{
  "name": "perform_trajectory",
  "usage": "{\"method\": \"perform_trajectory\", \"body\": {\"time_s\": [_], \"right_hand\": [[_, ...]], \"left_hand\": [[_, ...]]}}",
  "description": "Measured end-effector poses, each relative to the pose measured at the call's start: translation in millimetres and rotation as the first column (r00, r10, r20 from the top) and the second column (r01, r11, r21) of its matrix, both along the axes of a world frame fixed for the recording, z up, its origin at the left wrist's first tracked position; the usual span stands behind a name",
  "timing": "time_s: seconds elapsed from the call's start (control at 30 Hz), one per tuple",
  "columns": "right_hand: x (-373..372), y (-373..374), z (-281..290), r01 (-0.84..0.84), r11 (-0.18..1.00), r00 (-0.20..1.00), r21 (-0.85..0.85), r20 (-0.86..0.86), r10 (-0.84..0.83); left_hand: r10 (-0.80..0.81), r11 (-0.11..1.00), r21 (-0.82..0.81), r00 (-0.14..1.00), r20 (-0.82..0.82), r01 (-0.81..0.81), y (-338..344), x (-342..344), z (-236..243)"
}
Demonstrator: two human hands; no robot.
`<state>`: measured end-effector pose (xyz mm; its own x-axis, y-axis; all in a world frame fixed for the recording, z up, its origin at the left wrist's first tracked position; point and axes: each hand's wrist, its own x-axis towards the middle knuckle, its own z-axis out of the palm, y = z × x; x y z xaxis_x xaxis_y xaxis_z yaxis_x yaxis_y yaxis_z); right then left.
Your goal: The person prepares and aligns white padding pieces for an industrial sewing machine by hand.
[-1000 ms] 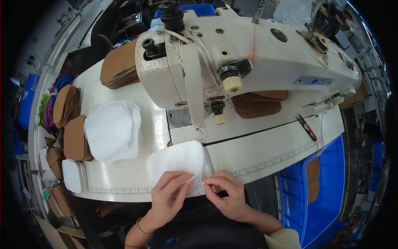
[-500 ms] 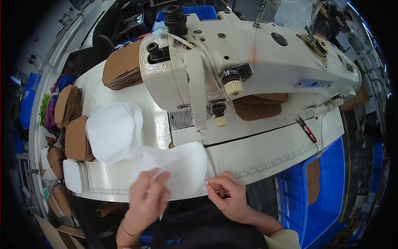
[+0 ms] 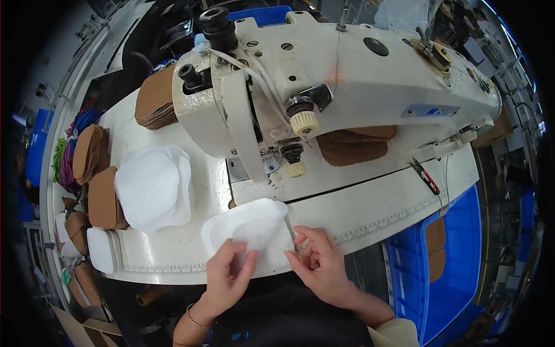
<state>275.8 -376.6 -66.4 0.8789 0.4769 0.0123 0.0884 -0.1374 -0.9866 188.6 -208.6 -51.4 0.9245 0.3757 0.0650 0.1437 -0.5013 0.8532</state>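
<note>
A white square pad with rounded corners (image 3: 261,222), seemingly layered, lies on the tabletop in front of the sewing machine (image 3: 347,69). My left hand (image 3: 228,277) touches its lower left part, fingers bent, thumb and index slightly apart. My right hand (image 3: 321,269) is at its right edge, curled loosely with index and thumb apart. To the left sit a pile of white pads (image 3: 150,188) and stacks of brown pieces (image 3: 103,199). More brown pieces (image 3: 352,150) lie under the machine arm.
Red-handled snips (image 3: 428,179) lie at the right. A blue bin (image 3: 454,277) with brown pieces stands beside the table's right front edge (image 3: 370,237). Another brown stack (image 3: 153,101) is at the back left, coloured bundles (image 3: 69,165) at far left. People (image 3: 465,23) are in the distance.
The white pieces spread leftward half a second ago now lie together as one square. My left hand moved left, then back right; both hands' pinches have loosened.
</note>
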Motion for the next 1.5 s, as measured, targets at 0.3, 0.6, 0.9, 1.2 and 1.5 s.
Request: {"method": "perform_trajectory", "body": {"time_s": [0.3, 0.6, 0.9, 1.2, 1.5], "right_hand": [[0.9, 2.1, -0.8, -0.09, 0.982, 0.978, -0.168, 0.17, 0.119], [0.7, 0.0, -3.8, -0.12, 0.963, 0.938, -0.242, 0.289, 0.189], [-2.7, 7.3, -6.3, -0.066, 0.97, 0.9, -0.233, 0.406, 0.158], [-5.4, 6.8, -4.2, -0.018, 0.941, 0.821, -0.339, 0.532, 0.207], [-5.5, 19.8, 9.7, 0.161, 0.878, 0.761, -0.451, 0.623, 0.18]], "left_hand": [[0.581, 0.681, 0.018, 0.555, 0.595, -0.732, 96.9, -16.3, 59.3], [-0.276, 0.692, 0.715, 0.951, 0.135, 0.099, 29.6, -2.8, 35.1], [-0.155, 0.931, 0.349, 0.982, 0.105, 0.11, 2.7, -2.4, 5.6], [0.53, 0.78, -0.066, 0.6, 0.599, -0.623, 187.8, -54.0, 118.9], [0.041, 0.826, 0.563, 0.999, 0.0, -0.034, 143.0, 4.3, 50.7]]}}
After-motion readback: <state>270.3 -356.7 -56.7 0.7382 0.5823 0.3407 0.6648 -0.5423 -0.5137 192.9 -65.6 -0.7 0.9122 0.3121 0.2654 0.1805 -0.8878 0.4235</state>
